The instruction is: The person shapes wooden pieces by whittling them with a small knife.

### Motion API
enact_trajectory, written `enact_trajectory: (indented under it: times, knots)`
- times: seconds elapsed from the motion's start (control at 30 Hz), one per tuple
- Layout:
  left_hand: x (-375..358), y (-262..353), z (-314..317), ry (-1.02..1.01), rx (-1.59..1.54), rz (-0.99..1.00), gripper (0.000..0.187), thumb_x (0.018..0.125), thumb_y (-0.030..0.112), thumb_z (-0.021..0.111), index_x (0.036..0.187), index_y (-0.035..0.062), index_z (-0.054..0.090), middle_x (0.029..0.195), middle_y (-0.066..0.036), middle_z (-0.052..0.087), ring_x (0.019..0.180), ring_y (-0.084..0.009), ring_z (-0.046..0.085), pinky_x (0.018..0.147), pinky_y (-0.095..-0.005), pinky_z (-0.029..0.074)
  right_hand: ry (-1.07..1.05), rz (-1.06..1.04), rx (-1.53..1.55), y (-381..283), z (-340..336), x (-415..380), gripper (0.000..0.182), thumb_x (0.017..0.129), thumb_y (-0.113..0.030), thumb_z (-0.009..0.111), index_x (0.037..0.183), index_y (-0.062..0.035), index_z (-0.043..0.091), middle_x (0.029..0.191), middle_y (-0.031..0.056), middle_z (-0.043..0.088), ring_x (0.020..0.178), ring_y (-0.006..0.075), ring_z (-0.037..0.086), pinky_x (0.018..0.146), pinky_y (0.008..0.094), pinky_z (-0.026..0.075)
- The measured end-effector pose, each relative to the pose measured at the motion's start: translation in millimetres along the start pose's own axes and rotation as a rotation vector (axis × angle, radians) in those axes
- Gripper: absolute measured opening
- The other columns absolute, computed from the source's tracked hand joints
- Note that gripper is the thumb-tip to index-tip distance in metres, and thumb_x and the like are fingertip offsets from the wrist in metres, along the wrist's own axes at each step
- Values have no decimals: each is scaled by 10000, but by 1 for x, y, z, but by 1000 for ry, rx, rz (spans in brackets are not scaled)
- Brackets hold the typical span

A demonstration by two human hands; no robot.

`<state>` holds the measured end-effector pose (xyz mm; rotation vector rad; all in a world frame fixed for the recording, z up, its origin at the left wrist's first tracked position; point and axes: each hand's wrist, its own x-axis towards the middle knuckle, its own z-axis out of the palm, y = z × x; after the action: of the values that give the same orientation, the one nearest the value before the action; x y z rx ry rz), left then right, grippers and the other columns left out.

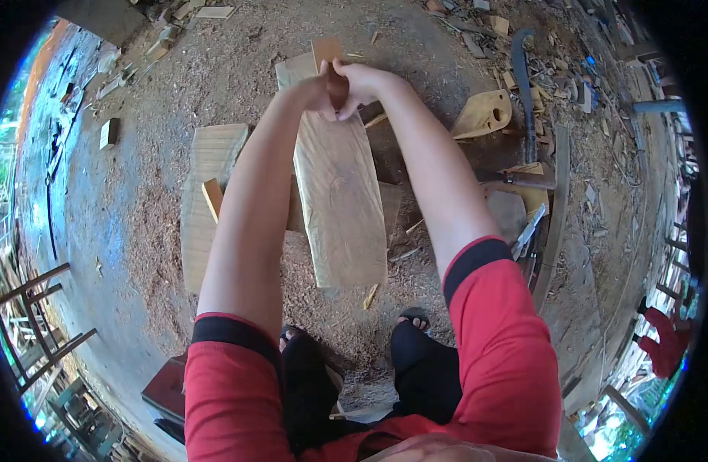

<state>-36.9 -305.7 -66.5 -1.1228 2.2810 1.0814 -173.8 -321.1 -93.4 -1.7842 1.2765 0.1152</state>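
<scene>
Between my two hands is a brown sheet [325,51], with a flat tan part standing up beyond my fingers and a darker, curved part between my palms. My left hand [315,94] grips it from the left, fingers closed. From the right, my right hand [357,88] closes on the same sheet, thumb near its upper part. Both hands are over the far part of a long pale wooden board [340,208], which lies lengthwise in front of my feet. Exactly what the sheet is made of I cannot tell.
A second board [204,177] lies left, with a small wood block [212,199] by it. On the right are a rounded wooden piece with a hole [483,114], a long curved blade [521,65] and a wooden-handled tool [527,179]. Shavings cover the ground.
</scene>
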Motion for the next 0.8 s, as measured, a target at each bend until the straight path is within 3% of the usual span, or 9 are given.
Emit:
enact_trajectory:
  times: [0.13, 0.2, 0.27, 0.33, 0.4, 0.47, 0.53, 0.7, 0.8]
  knots:
    - [-2, -12, 7, 150, -209, -291, 1302, 530, 332, 795, 1357, 55, -171, 1098, -204, 556, 994, -294, 544, 869, -337, 426, 29, -64, 35, 9, 12, 17, 861, 609, -193, 810, 1252, 3, 272, 1111, 175, 542, 1017, 260, 532, 836, 333, 453]
    - [-2, -9, 9, 157, -245, -253, 1305, 532, 314, 799, 1352, 44, -179, 1111, -211, 545, 1007, -289, 537, 874, -333, 422, 42, -50, 240, 20, 11, 12, 945, 567, -170, 832, 1286, -3, 243, 1105, 171, 547, 1013, 247, 537, 828, 327, 460]
    - [-11, 1, 28, 140, -339, -190, 1311, 536, 278, 806, 1343, 24, -195, 1136, -225, 524, 1032, -281, 525, 885, -324, 414, 82, -146, -32, 7, 20, -41, 1110, 510, -122, 848, 1361, -25, 142, 1114, 166, 548, 993, 226, 547, 833, 317, 459]
    - [-25, 17, 52, 124, -425, -127, 1317, 539, 242, 813, 1333, 4, -211, 1162, -238, 502, 1058, -273, 512, 896, -314, 406, -55, -73, 249, -3, 33, -85, 1188, 510, -97, 842, 1390, -45, 45, 1130, 176, 545, 994, 227, 553, 857, 312, 448]
    - [-52, 38, 102, 289, -479, 109, 1276, 600, 324, 763, 1317, 46, -256, 1138, -231, 525, 1089, -297, 498, 995, -379, 292, 21, -269, 110, 16, 66, -112, 1102, 508, -257, 853, 1354, -27, 185, 1220, 200, 478, 1070, 262, 508, 927, 331, 415]
    - [-69, 51, 160, 539, -532, 314, 1249, 624, 348, 746, 1323, 43, -244, 1151, -239, 515, 1094, -340, 493, 995, -407, 316, -96, -193, 284, -24, 68, -174, 1204, 471, -226, 862, 1392, -78, 100, 1256, 201, 452, 1129, 273, 476, 951, 342, 395]
    - [-99, 75, 182, 313, -487, 12, 1218, 650, 358, 725, 1326, 56, -241, 1165, -255, 495, 1058, -396, 505, 1032, -423, 266, -25, -236, 69, -15, 100, -200, 1176, 493, -190, 855, 1396, -102, 106, 1257, 196, 456, 1116, 253, 486, 932, 337, 406]
    - [-157, 127, 229, 129, -323, -96, 1273, 646, 279, 761, 1288, 50, -314, 1141, -303, 482, 1061, -393, 496, 946, -392, 357, -222, -165, 151, -29, 145, -271, 1188, 565, -160, 819, 1406, -141, -20, 972, 153, 608, 884, 202, 581, 786, 314, 456]
    - [-201, 133, 236, 100, -464, -164, 1262, 662, 262, 750, 1276, 38, -328, 961, -290, 578, 886, -410, 577, 804, -416, 447, -292, -145, 132, -39, 166, -288, 1216, 589, -177, 813, 1400, -162, -93, 862, 119, 616, 804, 180, 584, 725, 315, 469]
